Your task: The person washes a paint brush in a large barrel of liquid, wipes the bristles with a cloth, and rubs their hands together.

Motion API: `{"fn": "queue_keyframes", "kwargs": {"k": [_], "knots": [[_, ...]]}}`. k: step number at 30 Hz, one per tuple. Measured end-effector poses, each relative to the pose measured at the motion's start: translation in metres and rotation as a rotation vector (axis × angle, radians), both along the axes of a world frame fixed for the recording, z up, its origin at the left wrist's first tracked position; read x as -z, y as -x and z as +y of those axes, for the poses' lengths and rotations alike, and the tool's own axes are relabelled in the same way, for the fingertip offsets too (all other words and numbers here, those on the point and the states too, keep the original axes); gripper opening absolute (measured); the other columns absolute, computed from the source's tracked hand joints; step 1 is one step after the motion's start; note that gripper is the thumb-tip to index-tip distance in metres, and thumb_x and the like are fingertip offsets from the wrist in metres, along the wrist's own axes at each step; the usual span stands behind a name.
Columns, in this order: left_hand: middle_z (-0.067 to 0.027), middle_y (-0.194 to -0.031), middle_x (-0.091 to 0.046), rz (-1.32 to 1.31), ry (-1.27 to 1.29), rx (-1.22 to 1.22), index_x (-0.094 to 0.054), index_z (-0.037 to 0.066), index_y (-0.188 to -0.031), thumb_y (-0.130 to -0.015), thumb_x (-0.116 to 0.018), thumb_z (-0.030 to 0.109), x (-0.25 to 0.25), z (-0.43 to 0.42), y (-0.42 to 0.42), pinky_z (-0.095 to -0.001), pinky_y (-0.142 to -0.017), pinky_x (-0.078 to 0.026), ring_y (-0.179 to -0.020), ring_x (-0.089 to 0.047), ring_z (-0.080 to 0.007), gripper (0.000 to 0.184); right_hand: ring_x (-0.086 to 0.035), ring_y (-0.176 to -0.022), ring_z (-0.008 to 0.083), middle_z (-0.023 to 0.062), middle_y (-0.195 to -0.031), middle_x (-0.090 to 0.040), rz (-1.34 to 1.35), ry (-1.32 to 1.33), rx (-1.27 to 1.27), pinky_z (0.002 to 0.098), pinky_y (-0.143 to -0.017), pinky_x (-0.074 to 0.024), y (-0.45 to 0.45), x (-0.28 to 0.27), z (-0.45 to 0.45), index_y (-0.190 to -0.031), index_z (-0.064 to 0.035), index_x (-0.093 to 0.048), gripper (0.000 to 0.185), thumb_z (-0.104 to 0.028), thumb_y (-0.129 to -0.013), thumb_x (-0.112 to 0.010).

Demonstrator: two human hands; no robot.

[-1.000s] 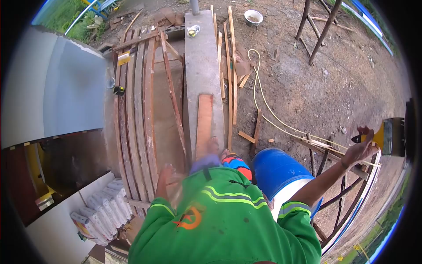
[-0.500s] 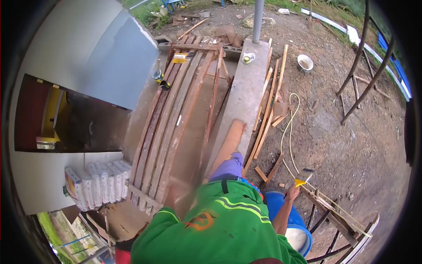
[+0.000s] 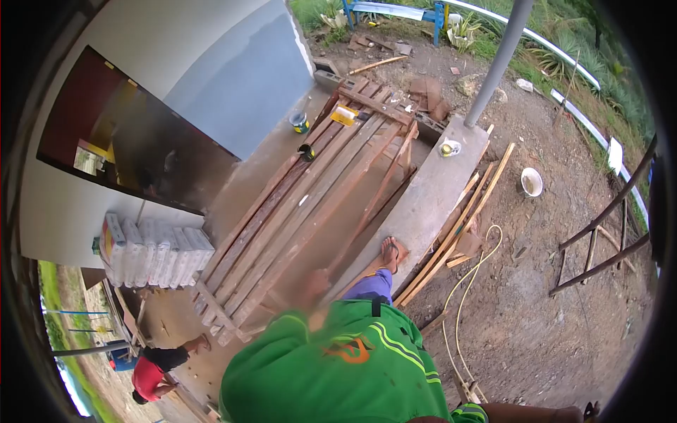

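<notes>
Soft daylight, fisheye distortion, blurred left hand (image 3: 316,283)

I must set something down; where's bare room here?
The concrete ledge is bare between the small container and the sandalled foot. Most dirt between hose, white bucket and dark poles is too. Crowded: right of the ledge among timber strips, and the far end of the plank bench, with a yellow item.

The plank bench (image 3: 293,213) stands between wall (image 3: 240,77) and concrete ledge (image 3: 423,194).
</notes>
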State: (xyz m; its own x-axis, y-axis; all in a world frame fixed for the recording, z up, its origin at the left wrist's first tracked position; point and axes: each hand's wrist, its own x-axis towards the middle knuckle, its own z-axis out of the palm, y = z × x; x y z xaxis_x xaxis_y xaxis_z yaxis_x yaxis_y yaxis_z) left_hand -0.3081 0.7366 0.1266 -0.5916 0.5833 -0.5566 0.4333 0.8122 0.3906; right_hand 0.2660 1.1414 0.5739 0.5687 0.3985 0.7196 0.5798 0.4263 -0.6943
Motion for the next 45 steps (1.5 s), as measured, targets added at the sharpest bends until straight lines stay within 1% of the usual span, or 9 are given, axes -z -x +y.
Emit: {"fn": "queue_keyframes", "kwargs": {"k": [4,6,8,11,16,30,33,37,45], "knots": [[-0.0150,-0.075,-0.064,-0.124,-0.297,-0.215,-0.059,-0.002,-0.087,-0.095,-0.045,0.032,0.057,0.060,0.031,-0.0372,-0.064,-0.053,-0.070,-0.066,-0.0243,0.038,-0.043,-0.043,0.0143,0.0027,-0.059,-0.048,-0.188,0.698,-0.027,0.0285,-0.038,-0.0383,-0.027,0.199,0.107,-0.086,-0.0040,-0.056,0.038,-0.034,-0.100,-0.037],[-0.0143,-0.075,-0.065,-0.233,-0.286,-0.319,-0.059,-0.002,-0.089,-0.096,-0.043,0.033,0.042,0.119,0.047,-0.0348,-0.063,-0.053,-0.070,-0.066,-0.0220,0.039,-0.064,-0.065,0.0343,0.0202,-0.082,-0.066,-1.343,1.243,0.225,0.0454,-0.057,-0.0520,-0.075,0.391,0.091,-0.108,0.0047,-0.058,0.046,-0.036,-0.097,-0.041],[-0.0136,-0.076,-0.065,-0.435,-0.372,-0.484,-0.058,-0.002,-0.091,-0.097,-0.043,0.032,-0.001,0.169,0.063,-0.0329,-0.062,-0.053,-0.070,-0.066,-0.0207,0.038,-0.062,-0.096,0.0409,0.0260,-0.099,-0.063,-0.676,1.326,0.235,0.0481,-0.079,-0.0509,0.010,0.432,0.043,-0.110,0.0038,-0.057,0.049,-0.040,-0.098,-0.039],[-0.0139,-0.080,-0.065,-0.462,-0.543,-0.501,-0.055,-0.002,-0.097,-0.099,-0.041,0.028,-0.014,0.182,0.115,-0.0316,-0.061,-0.054,-0.068,-0.064,-0.0206,0.034,-0.057,-0.051,0.0243,0.0122,-0.067,-0.058,-0.107,1.570,-0.062,0.0377,-0.043,-0.0480,0.082,0.468,-0.008,-0.102,0.0007,-0.058,0.044,-0.041,-0.096,-0.044],[-0.0168,-0.093,-0.064,-0.288,-0.614,-0.225,-0.056,0.002,-0.100,-0.093,-0.046,0.024,0.069,0.234,0.168,-0.0399,-0.074,-0.052,-0.085,-0.061,-0.0304,0.025,-0.047,-0.039,0.0138,0.0036,-0.055,-0.045,0.418,1.319,-0.324,0.0285,-0.036,-0.0392,0.142,0.419,0.074,-0.092,-0.0006,-0.058,0.041,-0.040,-0.095,-0.047],[-0.0102,-0.087,-0.069,-0.617,-0.537,-0.701,-0.053,0.003,-0.092,-0.099,-0.039,0.038,-0.031,0.415,0.157,-0.0307,-0.061,-0.051,-0.072,-0.066,-0.0197,0.038,-0.049,-0.054,0.0183,0.0109,-0.064,-0.051,-0.162,-0.509,-0.252,0.0309,-0.048,-0.0473,0.296,-0.081,0.345,-0.087,0.0026,-0.042,0.041,-0.035,-0.102,-0.034],[-0.0091,-0.089,-0.069,-0.589,-0.422,-0.760,-0.052,0.004,-0.103,-0.099,-0.038,0.034,0.005,0.381,0.155,-0.0309,-0.059,-0.050,-0.073,-0.066,-0.0185,0.034,-0.051,-0.061,0.0183,0.0111,-0.074,-0.054,-0.215,-0.092,-0.058,0.0299,-0.048,-0.0460,0.279,0.059,0.452,-0.092,0.0010,-0.047,0.035,-0.031,-0.099,-0.036],[-0.0198,-0.112,-0.061,-0.823,-0.372,-0.997,-0.050,0.004,-0.110,-0.099,-0.040,0.032,0.032,0.323,0.138,-0.0397,-0.080,-0.052,-0.099,-0.062,-0.0305,0.032,-0.066,-0.099,0.0257,0.0211,-0.107,-0.066,-1.094,1.774,-0.191,0.0422,-0.075,-0.0524,0.174,0.401,0.429,-0.100,-0.0023,-0.068,0.036,-0.030,-0.089,-0.048],[-0.0212,-0.105,-0.060,-0.426,-0.600,-1.151,-0.056,0.004,-0.107,-0.091,-0.052,0.029,0.033,0.316,0.030,-0.0486,-0.086,-0.048,-0.103,-0.058,-0.0371,0.030,-0.065,-0.065,0.0312,0.0173,-0.085,-0.066,-0.174,1.942,-0.469,0.0421,-0.060,-0.0517,0.231,0.504,0.398,-0.111,0.0003,-0.060,0.043,-0.035,-0.090,-0.047]]}}
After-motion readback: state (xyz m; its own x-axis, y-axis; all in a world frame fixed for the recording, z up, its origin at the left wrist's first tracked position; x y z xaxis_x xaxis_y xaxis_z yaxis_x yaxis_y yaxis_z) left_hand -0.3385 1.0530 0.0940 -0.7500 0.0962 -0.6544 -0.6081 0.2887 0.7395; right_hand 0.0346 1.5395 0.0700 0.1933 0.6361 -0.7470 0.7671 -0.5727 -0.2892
